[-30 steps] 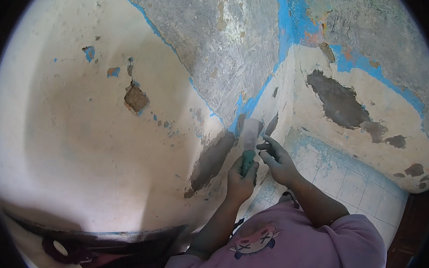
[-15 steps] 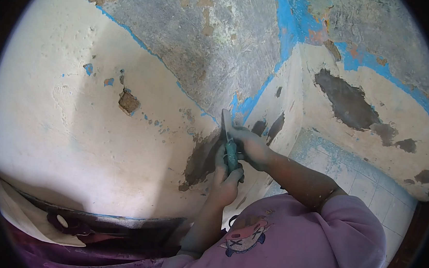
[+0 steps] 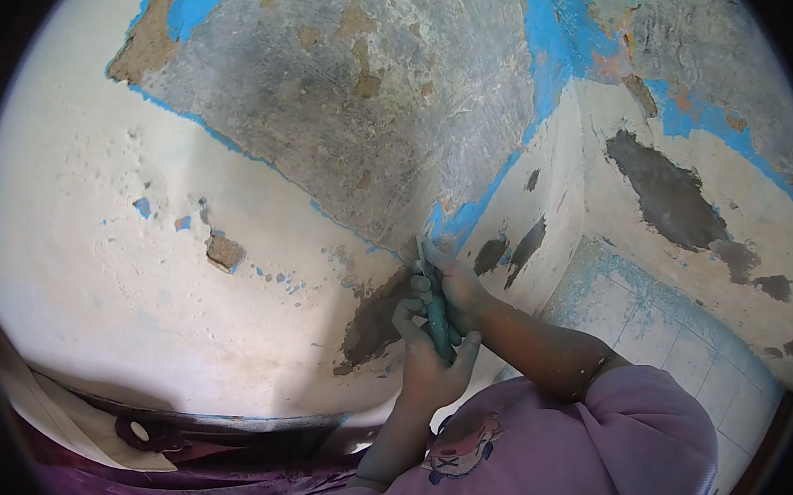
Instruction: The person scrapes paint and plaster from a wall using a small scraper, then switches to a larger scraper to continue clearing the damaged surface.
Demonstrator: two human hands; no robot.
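Observation:
A scraper with a green handle (image 3: 440, 330) is tilted up and slightly left, with its thin blade (image 3: 421, 251) seen nearly edge-on. My left hand (image 3: 432, 372) is around the lower handle, its thumb on the right side and its fingers loosely curled on the left. Above it, my right hand (image 3: 459, 285) grips the scraper where the blade meets the handle, its thumb or a finger lying along the blade. Both hands are in front of the wall, near the lower tip of the bare grey area (image 3: 332, 110). Whether the blade touches the wall I cannot tell.
Blue paint (image 3: 498, 186) edges the grey area. Dark patches (image 3: 664, 185) mark the cream wall (image 3: 159, 325), and a brown hole (image 3: 225, 250) is at the left. A tiled surface (image 3: 670, 338) lies at the right. Purple and cream cloth (image 3: 74, 419) is at the lower left.
The scraper has turned from blade flat to the view to nearly edge-on and moved lower. My right hand has moved left from beside it and taken hold; my left hand's grip has loosened.

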